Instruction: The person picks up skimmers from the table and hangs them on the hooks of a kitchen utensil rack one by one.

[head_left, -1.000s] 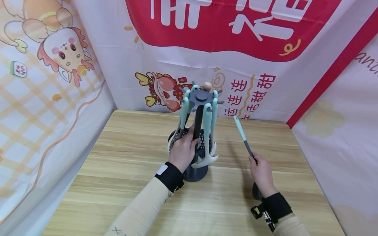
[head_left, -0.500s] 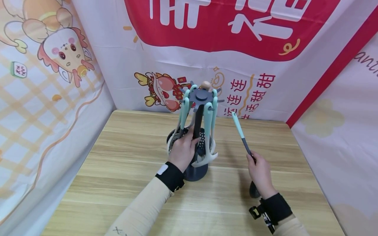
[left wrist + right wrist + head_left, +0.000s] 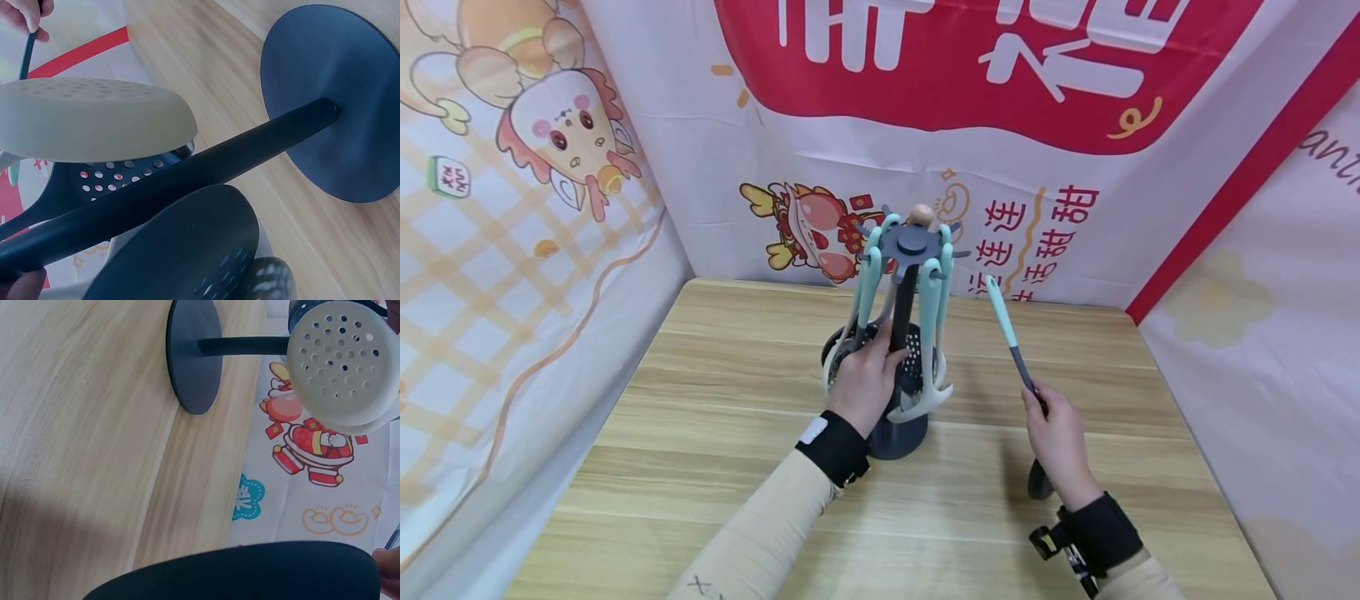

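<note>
In the head view a dark utensil rack [image 3: 901, 437] stands upright on its round base. My left hand [image 3: 868, 379] grips its black post [image 3: 905, 304], and a fingertip on the post shows in the left wrist view. Several mint-handled utensils hang from its hooks, among them a white perforated skimmer [image 3: 340, 365] and a dark slotted one [image 3: 187, 244]. To the right, my right hand [image 3: 1058, 429] grips the grey shaft of a mint-handled cooking utensil [image 3: 1002, 312]. Its handle points up and away, its dark rounded head [image 3: 262, 575] hangs low, apart from the rack. The head's full shape is hidden.
A wood-grain table [image 3: 715, 358] lies beneath both hands. Printed cloth walls [image 3: 685, 150] rise behind it and at both sides. A light tan knob [image 3: 921, 215] shows behind the rack's hooked top.
My right hand has moved slightly left and farther from me with the mint-handled cooking utensil. The left hand keeps its hold on the post, and the rack has barely shifted.
</note>
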`<state>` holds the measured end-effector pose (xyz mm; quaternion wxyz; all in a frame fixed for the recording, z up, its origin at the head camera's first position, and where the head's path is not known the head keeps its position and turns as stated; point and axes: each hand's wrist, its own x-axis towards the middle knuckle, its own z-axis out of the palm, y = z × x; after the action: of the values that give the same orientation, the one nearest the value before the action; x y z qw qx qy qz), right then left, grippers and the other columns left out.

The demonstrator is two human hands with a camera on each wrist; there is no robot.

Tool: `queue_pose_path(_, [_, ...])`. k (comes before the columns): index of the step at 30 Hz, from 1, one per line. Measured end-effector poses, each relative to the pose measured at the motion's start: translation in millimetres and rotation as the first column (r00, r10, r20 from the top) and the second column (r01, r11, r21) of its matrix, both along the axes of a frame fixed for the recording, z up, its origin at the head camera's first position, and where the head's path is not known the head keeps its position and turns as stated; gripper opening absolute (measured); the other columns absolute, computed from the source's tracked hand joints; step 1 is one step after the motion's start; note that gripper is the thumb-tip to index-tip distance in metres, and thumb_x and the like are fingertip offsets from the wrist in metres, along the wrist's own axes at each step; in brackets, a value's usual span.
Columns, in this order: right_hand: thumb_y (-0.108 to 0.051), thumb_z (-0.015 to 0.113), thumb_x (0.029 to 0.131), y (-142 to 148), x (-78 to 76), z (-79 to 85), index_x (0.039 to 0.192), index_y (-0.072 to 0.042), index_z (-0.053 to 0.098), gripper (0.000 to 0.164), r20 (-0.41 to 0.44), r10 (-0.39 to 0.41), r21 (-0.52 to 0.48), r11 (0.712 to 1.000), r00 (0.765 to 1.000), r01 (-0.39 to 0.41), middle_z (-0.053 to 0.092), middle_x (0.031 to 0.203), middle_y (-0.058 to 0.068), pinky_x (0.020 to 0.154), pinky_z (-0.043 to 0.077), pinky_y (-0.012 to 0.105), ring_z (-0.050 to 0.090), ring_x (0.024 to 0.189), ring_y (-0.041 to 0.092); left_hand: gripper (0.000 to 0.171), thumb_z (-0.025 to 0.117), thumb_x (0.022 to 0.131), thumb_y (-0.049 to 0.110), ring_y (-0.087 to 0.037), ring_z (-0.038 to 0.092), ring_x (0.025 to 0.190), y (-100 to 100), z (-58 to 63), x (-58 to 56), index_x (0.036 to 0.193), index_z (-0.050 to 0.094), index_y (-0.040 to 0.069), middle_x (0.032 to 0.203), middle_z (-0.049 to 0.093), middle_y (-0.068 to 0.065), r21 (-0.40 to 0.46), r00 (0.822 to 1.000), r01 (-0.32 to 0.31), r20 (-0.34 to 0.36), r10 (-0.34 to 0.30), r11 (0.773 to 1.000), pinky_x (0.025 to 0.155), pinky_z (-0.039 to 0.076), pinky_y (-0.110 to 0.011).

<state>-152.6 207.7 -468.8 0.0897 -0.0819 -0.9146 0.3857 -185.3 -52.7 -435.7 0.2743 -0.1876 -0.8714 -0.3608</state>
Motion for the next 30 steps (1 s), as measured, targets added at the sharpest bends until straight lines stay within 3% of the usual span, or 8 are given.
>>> queue_pose_path(19, [-0.014, 0.053, 0.103, -14, 9.9, 10.6, 0.125, 0.003, 0.064, 0.030, -0.063, 0.028, -0.020, 0.999, 0.998, -0.029, 0.067, 0.099, 0.019, 0.062, 0.044, 0.023, 0.057, 0.079, 0.025, 0.029, 0.066, 0.095, 0.013, -0.032, 0.072, 0.100, -1, -1.0, -2.1, 0.121, 0.056, 0.004, 0.109, 0.072, -0.017, 0.005, 1.000, 0.001, -0.004, -0.001, 1.000, 0.082, 0.061, -0.042])
queue_pose_path(30, [-0.012, 0.055, 0.102, -27, 23.7, 27.8, 0.124, 0.000, 0.066, 0.028, -0.113, 0.064, -0.019, 0.998, 0.991, -0.067, 0.065, 0.089, 0.015, 0.057, 0.042, 0.022, 0.050, 0.069, 0.017, 0.030, 0.066, 0.094, 0.013, -0.031, 0.073, 0.099, -1, -1.4, -2.3, 0.121, 0.056, 0.007, 0.107, 0.072, -0.015, 0.019, 0.999, -0.004, 0.033, 0.004, 1.000, 0.081, 0.062, -0.041])
